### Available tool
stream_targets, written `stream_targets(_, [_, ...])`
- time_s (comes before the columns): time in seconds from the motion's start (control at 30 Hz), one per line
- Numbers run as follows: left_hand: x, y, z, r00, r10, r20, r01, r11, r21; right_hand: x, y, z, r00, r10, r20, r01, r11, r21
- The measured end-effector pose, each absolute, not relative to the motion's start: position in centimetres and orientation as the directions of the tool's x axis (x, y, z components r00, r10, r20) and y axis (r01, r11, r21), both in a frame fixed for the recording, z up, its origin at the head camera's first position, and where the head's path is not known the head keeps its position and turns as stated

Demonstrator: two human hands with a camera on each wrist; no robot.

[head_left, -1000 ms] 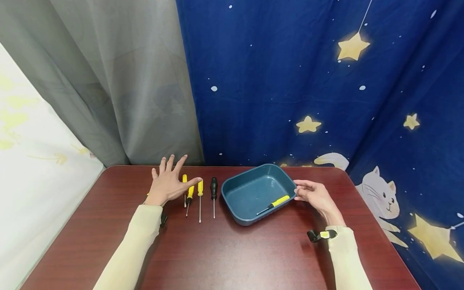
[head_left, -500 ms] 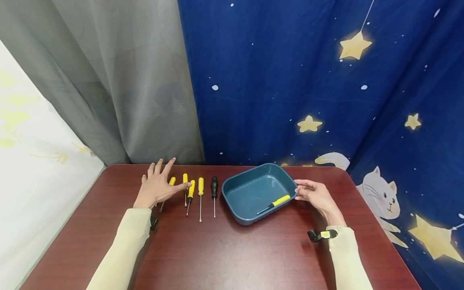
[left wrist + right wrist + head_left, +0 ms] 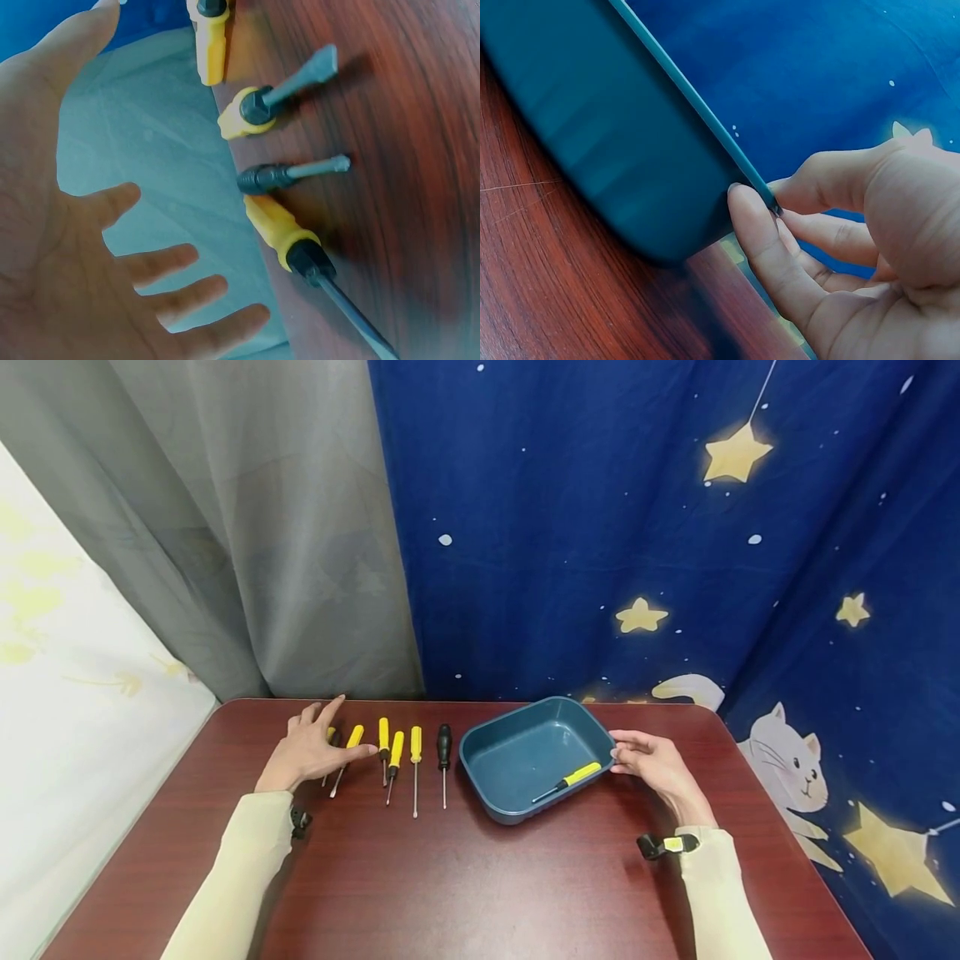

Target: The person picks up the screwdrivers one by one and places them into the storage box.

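My right hand (image 3: pixel 654 766) pinches the rim of the blue tray (image 3: pixel 480 745) at its 3 o'clock side; a yellow screwdriver (image 3: pixel 568 779) lies inside. At the tray's 9 o'clock, my left hand (image 3: pixel 303 750) hovers spread-fingered, holding nothing, over the leftmost of a row of screwdrivers (image 3: pixel 396 755) on the worktop (image 3: pixel 465 885).

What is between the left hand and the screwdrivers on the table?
Nothing visible. The left hand is spread open over the leftmost screwdrivers, with only air between its fingers and them.
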State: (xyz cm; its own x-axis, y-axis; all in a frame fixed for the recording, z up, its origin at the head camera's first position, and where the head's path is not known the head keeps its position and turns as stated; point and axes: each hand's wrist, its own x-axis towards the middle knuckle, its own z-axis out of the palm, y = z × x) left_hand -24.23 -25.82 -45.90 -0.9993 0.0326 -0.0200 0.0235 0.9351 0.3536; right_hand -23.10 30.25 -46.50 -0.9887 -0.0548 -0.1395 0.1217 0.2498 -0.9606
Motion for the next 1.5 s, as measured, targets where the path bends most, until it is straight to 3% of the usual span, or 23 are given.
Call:
stream_targets(0.77, [-24.5,-29.5,-45.7,-0.987,0.066,-0.144,0.000,0.907,0.421,-23.1,30.2,-46.6,-0.989,-0.054,-0.135,0.118,0.242,-0.963])
stream_targets(1.07, [-25.0,-29.9,-46.2,-0.987,0.126,-0.101,0.071,0.902,0.426,-23.1,30.1,-46.5,-0.990,-0.055,-0.134,0.117,0.241,-0.964])
stream_targets(1.5, [-26.0,-29.9,-46.4,-0.978,0.152,-0.141,0.086,0.916,0.392,-23.2,30.2,-46.7,-0.989,-0.046,-0.142,0.127,0.237,-0.963])
